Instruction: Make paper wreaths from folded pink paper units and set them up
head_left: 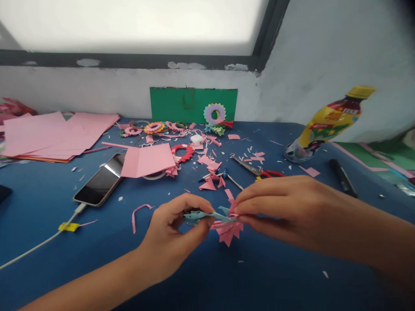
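Observation:
A folded-paper piece, part light blue and part pink with pointed tips, is held over the front of the table between my two hands. Thumb and fingers of my left hand pinch its blue section. From the other side, my right hand has its fingertips closed on the pink part where it meets the blue. The pink points hang below the fingertips. How the sections are joined is partly hidden by my fingers. Scissors with red handles lie just beyond my right hand.
Pink paper scraps litter the blue table. On the left are a charging phone, a folded pink sheet and a pink paper stack. Finished paper rings sit at the back. A bottle and a black marker are right.

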A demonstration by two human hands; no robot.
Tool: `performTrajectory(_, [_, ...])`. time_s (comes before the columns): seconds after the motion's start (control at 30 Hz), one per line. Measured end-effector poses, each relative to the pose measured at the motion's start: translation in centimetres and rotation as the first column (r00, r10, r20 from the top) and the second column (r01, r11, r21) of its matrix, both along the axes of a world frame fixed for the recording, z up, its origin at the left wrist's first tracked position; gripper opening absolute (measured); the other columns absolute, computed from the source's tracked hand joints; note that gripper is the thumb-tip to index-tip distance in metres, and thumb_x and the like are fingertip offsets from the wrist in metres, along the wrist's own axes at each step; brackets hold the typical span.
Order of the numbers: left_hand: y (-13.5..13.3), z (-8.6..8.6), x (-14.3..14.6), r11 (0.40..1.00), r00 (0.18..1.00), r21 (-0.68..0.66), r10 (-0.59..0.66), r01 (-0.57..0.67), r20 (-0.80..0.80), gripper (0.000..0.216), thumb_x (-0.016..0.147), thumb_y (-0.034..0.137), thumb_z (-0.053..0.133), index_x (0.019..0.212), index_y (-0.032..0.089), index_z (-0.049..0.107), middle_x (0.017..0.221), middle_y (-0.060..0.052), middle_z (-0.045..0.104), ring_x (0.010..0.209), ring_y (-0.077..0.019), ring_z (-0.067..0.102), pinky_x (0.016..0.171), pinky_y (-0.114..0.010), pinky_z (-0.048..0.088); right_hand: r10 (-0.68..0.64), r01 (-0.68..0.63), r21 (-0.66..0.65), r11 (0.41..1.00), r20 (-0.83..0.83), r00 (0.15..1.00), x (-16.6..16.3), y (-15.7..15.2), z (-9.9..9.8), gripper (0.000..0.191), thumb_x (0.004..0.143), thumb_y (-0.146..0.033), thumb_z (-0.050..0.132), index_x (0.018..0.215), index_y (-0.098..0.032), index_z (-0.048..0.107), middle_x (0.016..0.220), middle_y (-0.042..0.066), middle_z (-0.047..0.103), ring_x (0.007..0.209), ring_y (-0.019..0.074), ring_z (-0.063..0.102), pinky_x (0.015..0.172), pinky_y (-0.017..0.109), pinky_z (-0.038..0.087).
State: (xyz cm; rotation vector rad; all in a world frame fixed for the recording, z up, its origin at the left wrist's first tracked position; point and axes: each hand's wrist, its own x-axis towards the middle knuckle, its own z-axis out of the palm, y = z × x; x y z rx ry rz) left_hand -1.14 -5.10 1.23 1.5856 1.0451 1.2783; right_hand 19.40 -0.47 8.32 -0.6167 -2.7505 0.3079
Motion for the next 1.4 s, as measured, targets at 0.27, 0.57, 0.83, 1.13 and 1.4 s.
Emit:
performTrajectory(0.27, [0.4,-0.2,0.1,0.999,1.0,-0.02,0.027,-0.027,0.011,0.014,0.077,0.011,0.06,0.085,0.022,0.06,0.079,0.002,0.063,0.072,-0.0087,0.058,0.066,-0.016,0.048,-0.003,0.002,-0.124,0.992,-0.002,1.0,-0.1,0.5,-0.2,0.016,0.087,-0.021,0.049,0.086,-0.02,0.065,0.089,0.003,0.067,0.081,0.0143,0.062,0.072,0.023,0.048])
performTrajectory(0.57, [0.6,-0.3,0.4,0.996,0.997,0.039,0.077,-0.078,0.024,0.017,0.078,0.012,0.059,0.092,0.021,0.058,0.084,-0.001,0.062,0.076,-0.0116,0.059,0.062,-0.019,0.05,-0.13,0.095,-0.27,0.958,-0.117,0.985,-1.5,1.3,-0.7,0.009,0.08,-0.022,0.057,0.08,-0.018,0.065,0.075,0.0,0.068,0.065,0.0111,0.06,0.061,0.022,0.046])
performTrajectory(0.83, [0.8,0.3,0.8,0.99,0.988,-0.073,0.127,-0.12,0.09,0.013,0.075,0.015,0.061,0.087,0.018,0.057,0.075,0.001,0.062,0.063,-0.0097,0.057,0.054,-0.019,0.049,-0.172,0.116,-0.334,0.935,-0.143,0.975,-1.4,2.0,-1.2,0.011,0.079,-0.027,0.06,0.081,-0.018,0.066,0.075,-0.001,0.068,0.065,0.0098,0.06,0.06,0.019,0.044])
performTrajectory(1.13, [0.8,-0.6,0.6,0.989,0.992,0.105,0.113,-0.107,-0.051,0.029,0.078,0.007,0.055,0.101,0.023,0.053,0.091,-0.002,0.058,0.077,-0.0108,0.057,0.06,-0.018,0.049,-0.257,0.151,-0.432,0.889,-0.198,0.946,-2.1,1.8,-2.3,0.019,0.08,-0.032,0.057,0.092,-0.018,0.064,0.08,0.002,0.067,0.069,0.0115,0.061,0.061,0.021,0.047])
performTrajectory(1.4, [1.2,-0.4,0.0,0.913,0.922,0.394,0.237,-0.104,-0.306,0.029,0.079,0.005,0.054,0.103,0.021,0.057,0.096,-0.003,0.061,0.082,-0.0118,0.059,0.067,-0.02,0.049,-0.299,0.15,-0.458,0.876,-0.274,0.914,-2.9,1.6,-2.8,0.018,0.079,-0.03,0.059,0.089,-0.017,0.066,0.075,0.001,0.065,0.064,0.01,0.058,0.058,0.02,0.045])
